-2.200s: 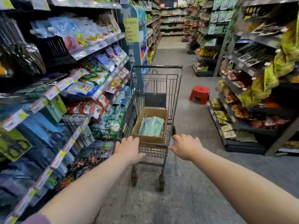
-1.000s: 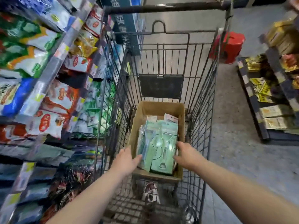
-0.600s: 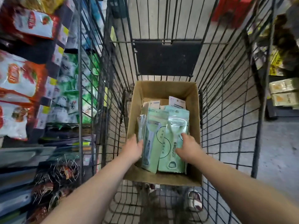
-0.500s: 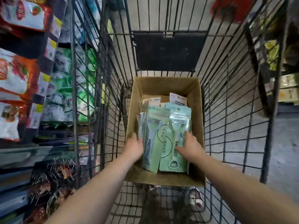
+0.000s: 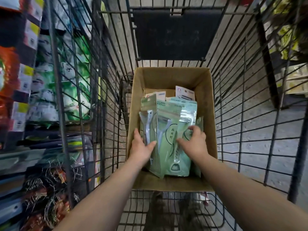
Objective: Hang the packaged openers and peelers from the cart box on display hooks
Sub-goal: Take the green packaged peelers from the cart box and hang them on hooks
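A brown cardboard box [image 5: 207, 104] sits in the wire shopping cart [image 5: 250, 114]. It holds several pale green packets of peelers and openers. My left hand [image 5: 141, 147] grips the left stack of peeler packets [image 5: 164, 124] from its left side, thumb across the front. On the right, the fingers of my right hand [image 5: 193, 140] curl over the opener packets [image 5: 184, 120]. A green opener handle [image 5: 175, 166] shows through the lowest packet. More card-backed packets [image 5: 185, 95] stand behind, partly hidden.
Store shelves with green, white and red bagged goods [image 5: 50, 90] run close along the cart's left side. Another shelf unit [image 5: 290, 67] stands to the right across a grey concrete aisle floor [image 5: 250, 147]. A dark panel [image 5: 175, 34] closes the cart's far end.
I have left the cart handle, leaned in over the cart and put both hands into the box. My right hand has slid further onto the packets, and the left stack has tilted up.
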A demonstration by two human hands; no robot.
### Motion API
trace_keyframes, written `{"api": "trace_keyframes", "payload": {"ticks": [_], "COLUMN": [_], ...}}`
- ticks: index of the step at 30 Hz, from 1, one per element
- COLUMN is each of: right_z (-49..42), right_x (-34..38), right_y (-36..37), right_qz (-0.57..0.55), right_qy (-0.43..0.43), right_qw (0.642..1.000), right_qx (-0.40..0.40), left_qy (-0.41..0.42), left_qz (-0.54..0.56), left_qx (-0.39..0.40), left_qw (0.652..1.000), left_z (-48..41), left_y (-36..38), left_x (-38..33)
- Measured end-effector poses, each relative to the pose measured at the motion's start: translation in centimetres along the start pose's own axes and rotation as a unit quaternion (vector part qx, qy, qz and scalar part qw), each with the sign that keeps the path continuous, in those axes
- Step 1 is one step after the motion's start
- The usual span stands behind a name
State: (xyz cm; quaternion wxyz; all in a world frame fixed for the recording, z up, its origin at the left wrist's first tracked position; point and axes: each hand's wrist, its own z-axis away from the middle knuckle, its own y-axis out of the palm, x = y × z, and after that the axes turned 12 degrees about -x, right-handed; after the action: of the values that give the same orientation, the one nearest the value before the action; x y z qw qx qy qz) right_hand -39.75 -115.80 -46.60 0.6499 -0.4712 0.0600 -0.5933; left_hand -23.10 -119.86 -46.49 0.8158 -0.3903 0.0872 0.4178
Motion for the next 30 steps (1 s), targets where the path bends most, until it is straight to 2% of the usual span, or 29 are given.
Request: {"api": "trace_keyframes", "payload": {"ticks": [5,12,15,20,27,30], "right_z": [-0.2,0.9,1.5,2.9,5.9,7.1], "right_x": [-0.1,-1.1,-1.2,-0.1,3.6,5.2], "right_y": [-0.8,-1.4,-1.9,-4.9,-10.5,-12.9], "right_qz": [-0.077,-0.109,-0.117,-0.111,-0.114,-0.126], "right_qy": [0.051,0.046,0.042,0.017,-0.038,-0.08], "right_qw": [0.995,0.993,0.992,0.992,0.992,0.989], "right_qx": [-0.04,-0.009,-0.027,-0.056,-0.035,-0.02], "left_qy": [0.032,0.052,0.043,0.003,0.03,0.049], "left_qz": [-0.029,-0.034,0.017,0.061,0.16,0.198], "left_qx": [-0.008,-0.034,-0.065,-0.041,-0.065,-0.099], "left_qw": [0.999,0.998,0.997,0.997,0.985,0.974], "left_z": [0.3,1.6,2.5,4.2,9.2,12.0], "left_y": [0.5,1.6,1.0,-1.2,-5.6,-7.5], "left_x": [0.4,0.8,0.6,-0.7,-3.6,-4.8]}}
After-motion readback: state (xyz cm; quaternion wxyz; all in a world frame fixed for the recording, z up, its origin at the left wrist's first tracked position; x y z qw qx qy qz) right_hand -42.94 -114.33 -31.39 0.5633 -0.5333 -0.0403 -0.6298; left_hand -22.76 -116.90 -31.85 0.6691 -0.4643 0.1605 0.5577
